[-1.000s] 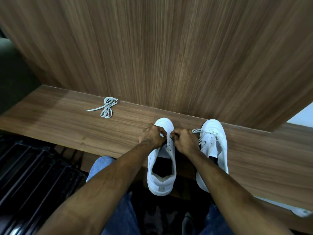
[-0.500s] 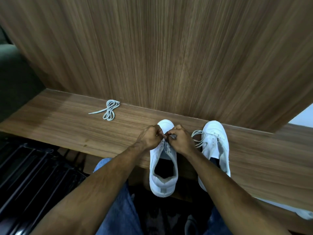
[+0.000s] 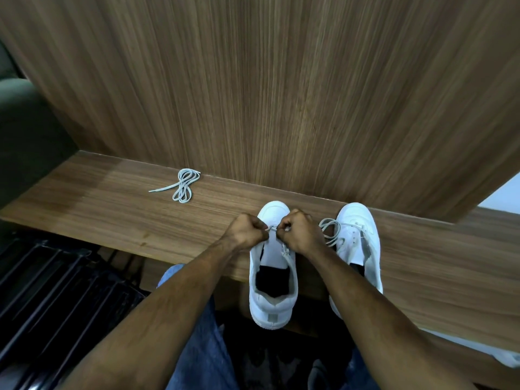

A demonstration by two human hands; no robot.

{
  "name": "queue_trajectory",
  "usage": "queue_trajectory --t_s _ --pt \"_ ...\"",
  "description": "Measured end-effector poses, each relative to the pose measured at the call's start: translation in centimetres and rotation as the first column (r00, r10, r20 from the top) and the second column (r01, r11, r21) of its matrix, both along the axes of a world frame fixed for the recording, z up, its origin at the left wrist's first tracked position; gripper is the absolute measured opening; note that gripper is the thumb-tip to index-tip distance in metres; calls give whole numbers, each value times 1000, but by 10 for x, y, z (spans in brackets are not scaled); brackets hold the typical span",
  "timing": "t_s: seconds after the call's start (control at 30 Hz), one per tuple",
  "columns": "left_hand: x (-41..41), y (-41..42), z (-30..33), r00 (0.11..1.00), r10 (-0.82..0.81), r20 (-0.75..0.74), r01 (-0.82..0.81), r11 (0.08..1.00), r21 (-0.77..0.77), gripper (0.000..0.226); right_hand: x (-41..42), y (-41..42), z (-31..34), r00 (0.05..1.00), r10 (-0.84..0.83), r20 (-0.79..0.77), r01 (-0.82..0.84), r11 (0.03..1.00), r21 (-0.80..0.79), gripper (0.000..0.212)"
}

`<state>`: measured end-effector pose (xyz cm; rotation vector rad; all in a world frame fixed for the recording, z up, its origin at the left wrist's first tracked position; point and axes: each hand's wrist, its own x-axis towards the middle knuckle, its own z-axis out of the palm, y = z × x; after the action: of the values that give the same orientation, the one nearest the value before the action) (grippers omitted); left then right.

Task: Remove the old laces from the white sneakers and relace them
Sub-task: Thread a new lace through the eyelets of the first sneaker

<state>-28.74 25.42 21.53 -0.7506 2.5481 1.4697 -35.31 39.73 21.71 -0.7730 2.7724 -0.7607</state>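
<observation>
Head view: hands have closed in over the toe end of the left sneaker (image 3: pixel 273 266); left hand (image 3: pixel 245 231) and right hand (image 3: pixel 301 232), both curled, pinch a short lace (image 3: pixel 272 228) end between them. Likely threading the lowest eyelets; right sneaker (image 3: pixel 358 237) beside it carries a loose lace, and a spare lace (image 3: pixel 183 186) lies well apart on the wooden ledge (image 3: pixel 112 209).

A wood-grain desk (image 3: pixel 98 198) is seen running from left to right, its grain laid lengthwise. Behind it, a tall wood-veneer panel (image 3: pixel 281 94) with vertical grain is set upright against the desk's far edge. A pale wall (image 3: pixel 503 198) is glimpsed past the panel's right edge. A dark green upholstered surface (image 3: pixel 25 130) is shown at far left, and black slatted bars (image 3: pixel 56 299) below it.
</observation>
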Motion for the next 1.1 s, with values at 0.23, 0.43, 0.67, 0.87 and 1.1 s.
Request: queue_trajectory --t_s 0.23,0.43,0.67,0.87,1.1 --pt "9 0 1 994 107 -16 -101 970 221 13 6 -7 -1 997 7 -75 2 993 121 14" --pt "10 0 0 993 120 -19 -112 963 247 13 8 -9 -10 997 -28 -76 36 995 98 18" --pt "8 0 3 981 195 -4 -181 919 350 9 5 -11 -23 996 -83 14 84 994 -72 12" --pt "-3 3 -3 979 204 -30 -185 933 307 24 5 -16 -28 983 -165 86 176 974 -140 10" --pt "-10 -2 -12 998 63 -20 -66 979 -191 20 9 -10 -25 974 -180 141 205 960 -191 10"
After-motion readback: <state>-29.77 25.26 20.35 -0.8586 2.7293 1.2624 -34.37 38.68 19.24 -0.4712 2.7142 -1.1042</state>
